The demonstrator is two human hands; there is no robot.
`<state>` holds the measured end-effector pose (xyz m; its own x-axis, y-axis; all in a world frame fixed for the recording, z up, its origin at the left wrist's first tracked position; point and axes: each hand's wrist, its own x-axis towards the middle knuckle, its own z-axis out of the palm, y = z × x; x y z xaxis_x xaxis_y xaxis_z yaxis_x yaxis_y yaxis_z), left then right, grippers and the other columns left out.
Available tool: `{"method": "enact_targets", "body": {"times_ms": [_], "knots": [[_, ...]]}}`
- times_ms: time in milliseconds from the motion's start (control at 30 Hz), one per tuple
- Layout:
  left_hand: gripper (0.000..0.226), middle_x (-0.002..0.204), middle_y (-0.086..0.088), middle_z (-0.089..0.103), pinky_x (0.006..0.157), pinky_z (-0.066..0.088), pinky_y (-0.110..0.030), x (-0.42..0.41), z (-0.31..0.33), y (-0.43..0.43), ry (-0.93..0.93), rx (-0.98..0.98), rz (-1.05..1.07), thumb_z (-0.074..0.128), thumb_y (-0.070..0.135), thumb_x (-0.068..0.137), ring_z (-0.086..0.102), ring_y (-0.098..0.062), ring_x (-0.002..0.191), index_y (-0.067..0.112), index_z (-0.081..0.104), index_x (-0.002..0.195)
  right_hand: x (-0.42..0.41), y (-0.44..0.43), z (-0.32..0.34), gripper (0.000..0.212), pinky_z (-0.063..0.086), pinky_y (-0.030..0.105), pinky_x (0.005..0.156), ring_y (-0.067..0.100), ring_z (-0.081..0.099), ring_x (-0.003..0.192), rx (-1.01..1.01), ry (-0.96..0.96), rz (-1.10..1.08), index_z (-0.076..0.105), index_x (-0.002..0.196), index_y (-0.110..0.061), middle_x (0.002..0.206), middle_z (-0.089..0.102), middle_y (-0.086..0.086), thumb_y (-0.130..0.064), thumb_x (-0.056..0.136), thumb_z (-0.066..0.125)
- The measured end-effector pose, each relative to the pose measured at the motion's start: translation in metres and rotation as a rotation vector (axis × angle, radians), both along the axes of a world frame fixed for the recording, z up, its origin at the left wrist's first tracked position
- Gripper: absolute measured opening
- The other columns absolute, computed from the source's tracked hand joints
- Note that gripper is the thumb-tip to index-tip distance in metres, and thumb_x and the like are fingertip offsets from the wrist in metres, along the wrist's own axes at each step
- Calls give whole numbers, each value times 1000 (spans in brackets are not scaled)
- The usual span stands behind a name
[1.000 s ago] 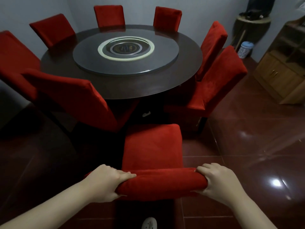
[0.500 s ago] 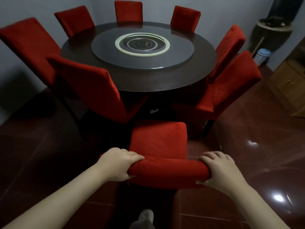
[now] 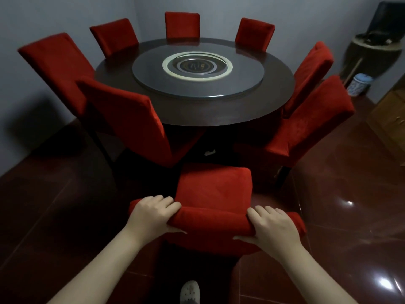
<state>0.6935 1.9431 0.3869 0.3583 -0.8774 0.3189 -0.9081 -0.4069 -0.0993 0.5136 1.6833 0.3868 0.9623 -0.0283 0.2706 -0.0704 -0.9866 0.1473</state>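
Chair (image 3: 213, 189): red-covered, standing on the floor (image 3: 328, 216) directly in front of the person, seat turned toward the table and short of its near edge.

Left hand (image 3: 151, 213): closed round the top of the backrest near its left end, fingers over the front, thumb underneath.

Right hand (image 3: 274, 227): closed round the same top edge near its right end, same grip. Both hands are on the fabric cover, which bunches between them.

Shoe (image 3: 189, 290): one visible at the bottom edge, just behind the chair. The chair's legs are hidden.

Left neighbour (image 3: 127, 121) and right neighbour (image 3: 306, 128): two matching chairs angled inward, leaving a narrow gap at the table's near edge. The held chair lines up with that gap.

Table (image 3: 197, 113): round, dark, with a glass turntable (image 3: 245, 82) at its centre. Further chairs ring the far edge. A cabinet (image 3: 390, 119) stands at the right wall.

Assessment: the work appears to be seating this chair into the gap.

Risks:
1. Uneven push from either hand would swing the seat into a neighbour, since clearance on both sides looks tight.
2. The cover may slide on the frame under the grip, costing control of direction.
3. The floor is glossy; the chair could run on and strike the table rim.
4. A hidden leg may catch a tile joint and tip the chair forward.
5. The shoe sits close enough to be caught if the chair is drawn back.
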Motion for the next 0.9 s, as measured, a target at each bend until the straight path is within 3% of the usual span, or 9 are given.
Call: {"method": "enact_targets", "body": {"times_ms": [133, 233, 333, 567, 900], "knots": [[59, 64, 5, 58, 45, 46, -27, 30, 16, -31, -25, -13, -27, 57, 76, 69, 56, -15, 52, 18, 69, 77, 32, -37, 21, 70, 48, 31, 48, 19, 58, 51, -18, 5, 10, 63, 74, -15, 62, 58, -2, -83, 69, 44], [61, 62, 4, 58, 43, 45, -28, 62, 39, -60, -32, -11, -6, 67, 77, 58, 57, -18, 51, 19, 68, 76, 68, -64, 46, 68, 48, 31, 46, 23, 60, 51, -36, 16, 2, 59, 70, -15, 61, 58, 0, -83, 63, 55], [61, 59, 4, 57, 42, 43, -27, 102, 63, -92, -3, -6, 9, 61, 80, 57, 60, -19, 52, 20, 63, 71, 109, -94, 71, 68, 46, 31, 43, 25, 61, 50, -38, 9, -29, 57, 69, -14, 60, 59, 1, -81, 57, 62], [73, 83, 8, 64, 58, 37, -29, 189, 89, -155, 22, 28, 66, 38, 92, 56, 66, -17, 83, 28, 54, 85, 189, -151, 98, 69, 39, 27, 48, 24, 64, 59, -32, -69, -78, 51, 69, -20, 64, 60, -3, -87, 53, 52], [68, 84, 12, 61, 61, 36, -29, 270, 111, -222, 50, 33, 156, 38, 93, 55, 63, -14, 85, 30, 47, 78, 277, -223, 107, 73, 29, 27, 47, 21, 62, 60, 2, -154, -54, 40, 67, -23, 62, 57, -6, -94, 54, 36]]}}
